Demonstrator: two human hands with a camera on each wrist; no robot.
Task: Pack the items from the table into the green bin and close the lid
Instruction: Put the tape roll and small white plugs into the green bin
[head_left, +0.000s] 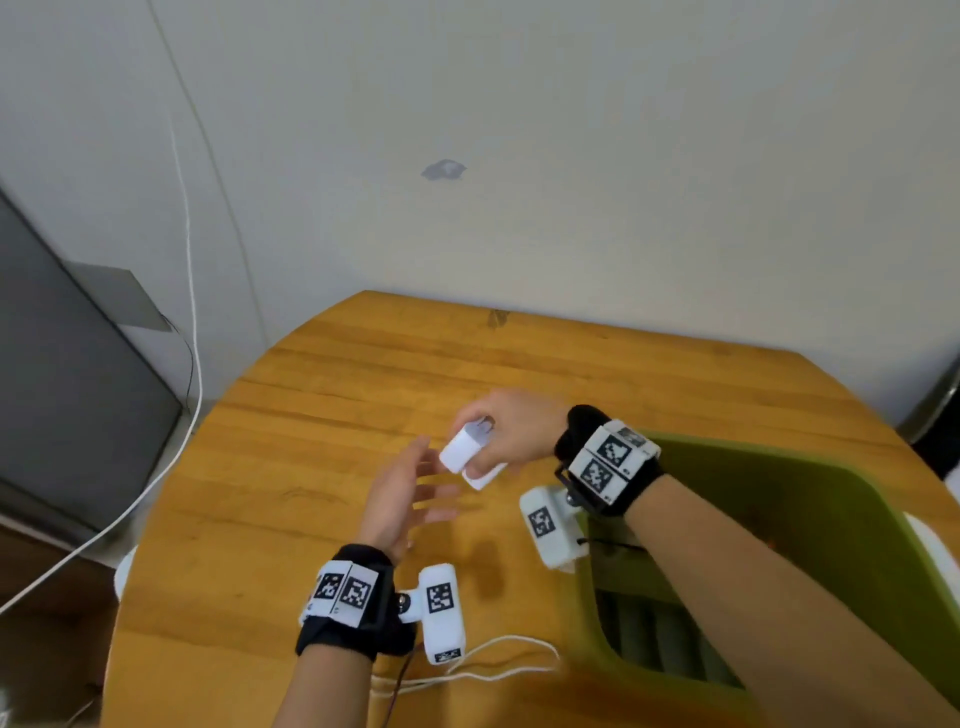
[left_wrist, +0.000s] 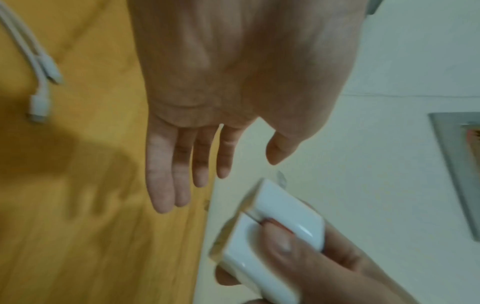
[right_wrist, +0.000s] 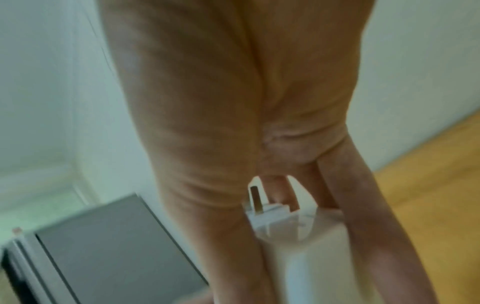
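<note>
My right hand grips two white charger blocks above the middle of the wooden table. The left wrist view shows the white charger blocks side by side, with a thumb pressed on them. In the right wrist view a plug prong of one block shows between the fingers. My left hand hovers just left of the blocks, fingers straight and spread, holding nothing. The green bin stands open at the right, under my right forearm. A white cable lies on the table near me.
The white cable's plug ends lie on the table left of my left hand. A grey cabinet stands left of the table, with a white cord hanging down the wall. The wall runs right behind the table.
</note>
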